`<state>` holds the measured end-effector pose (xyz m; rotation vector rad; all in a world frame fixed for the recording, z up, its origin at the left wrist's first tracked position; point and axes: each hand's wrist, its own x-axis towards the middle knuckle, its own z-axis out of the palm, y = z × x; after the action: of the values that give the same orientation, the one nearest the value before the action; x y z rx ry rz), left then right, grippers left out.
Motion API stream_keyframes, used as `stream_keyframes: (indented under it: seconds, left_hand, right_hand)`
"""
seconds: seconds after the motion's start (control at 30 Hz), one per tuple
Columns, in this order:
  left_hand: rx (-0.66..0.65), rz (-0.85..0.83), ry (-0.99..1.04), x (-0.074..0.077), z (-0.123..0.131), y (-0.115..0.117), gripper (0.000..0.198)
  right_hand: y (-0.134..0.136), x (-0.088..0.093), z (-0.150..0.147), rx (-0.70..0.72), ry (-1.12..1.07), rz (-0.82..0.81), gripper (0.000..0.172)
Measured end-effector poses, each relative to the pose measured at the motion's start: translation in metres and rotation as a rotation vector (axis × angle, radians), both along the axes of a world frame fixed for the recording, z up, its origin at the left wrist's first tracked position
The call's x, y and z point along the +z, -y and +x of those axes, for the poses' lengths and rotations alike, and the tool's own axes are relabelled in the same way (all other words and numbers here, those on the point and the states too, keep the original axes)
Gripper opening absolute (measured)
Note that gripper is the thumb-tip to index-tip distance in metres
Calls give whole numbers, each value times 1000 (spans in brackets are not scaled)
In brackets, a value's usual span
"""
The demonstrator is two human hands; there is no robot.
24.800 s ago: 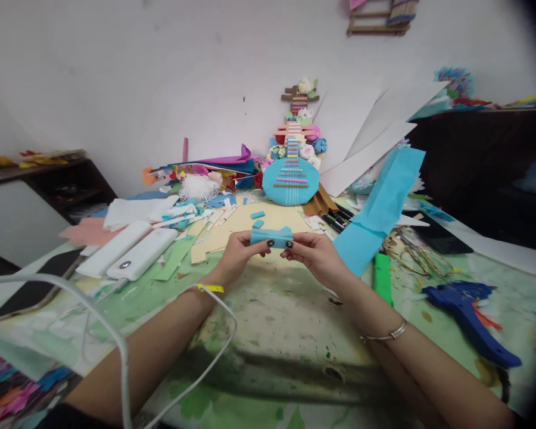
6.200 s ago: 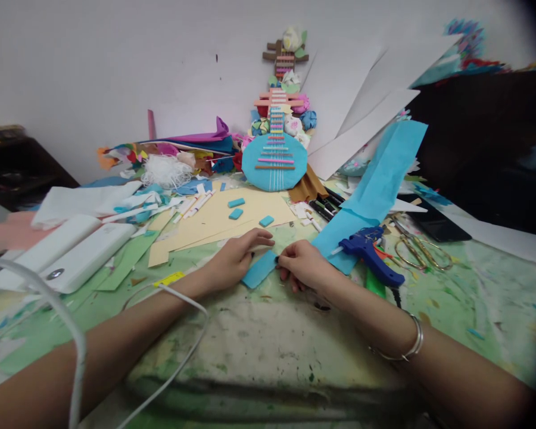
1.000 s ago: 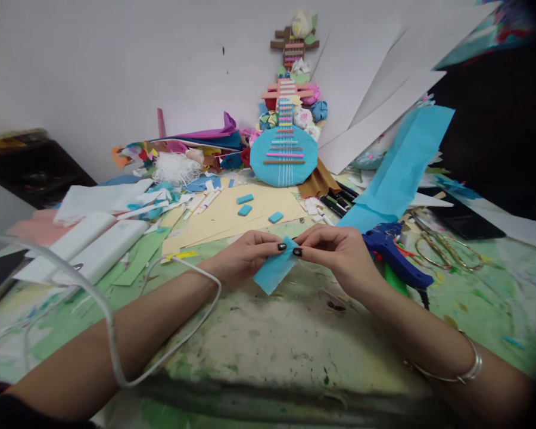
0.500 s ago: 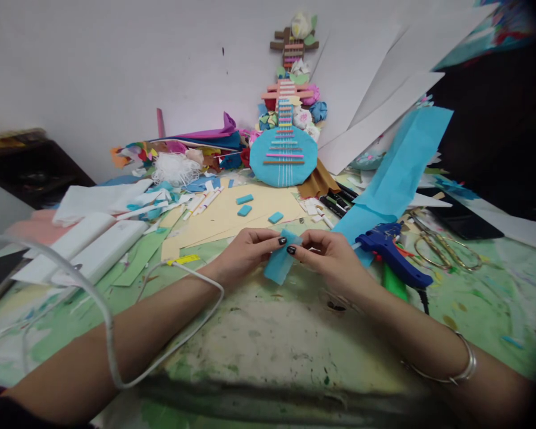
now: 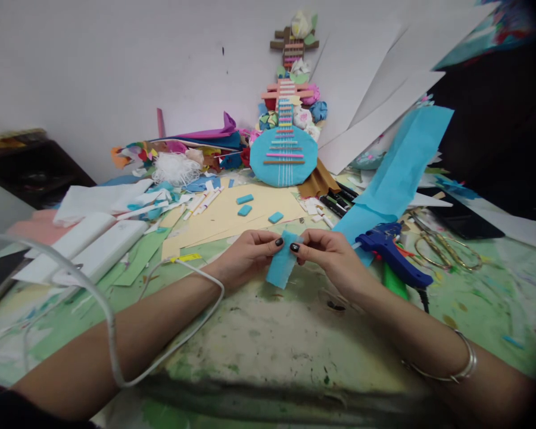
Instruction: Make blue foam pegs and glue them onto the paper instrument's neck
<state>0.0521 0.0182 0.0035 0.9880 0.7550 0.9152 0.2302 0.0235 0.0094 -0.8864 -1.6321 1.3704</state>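
Left fingers (image 5: 268, 245): pinching a light-blue rectangular paper strip (image 5: 279, 273) at its upper left
Right fingers (image 5: 311, 252): pinching its upper right edge
Beyond both: three small teal rectangular pieces (image 5: 276, 217)

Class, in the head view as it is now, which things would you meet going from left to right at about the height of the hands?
White devices → left hand → held blue paper → right hand → glue gun → scissors.
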Motion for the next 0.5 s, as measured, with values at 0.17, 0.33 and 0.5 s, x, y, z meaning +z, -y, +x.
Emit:
stream_keyframes:
  seconds: [0.17, 0.33, 0.5]
  left_hand:
    - [31, 39, -25, -3, -1, -1, 20]
    - [-5, 103, -78, -3, -2, -3, 24]
    - [41, 124, -76, -1, -1, -3, 27]
  right_hand:
    - [0, -2, 1, -15, 46, 77, 27]
    - [-1, -4, 2, 0, 66, 120, 26]
    - [-2, -5, 2, -11, 136, 183, 25]
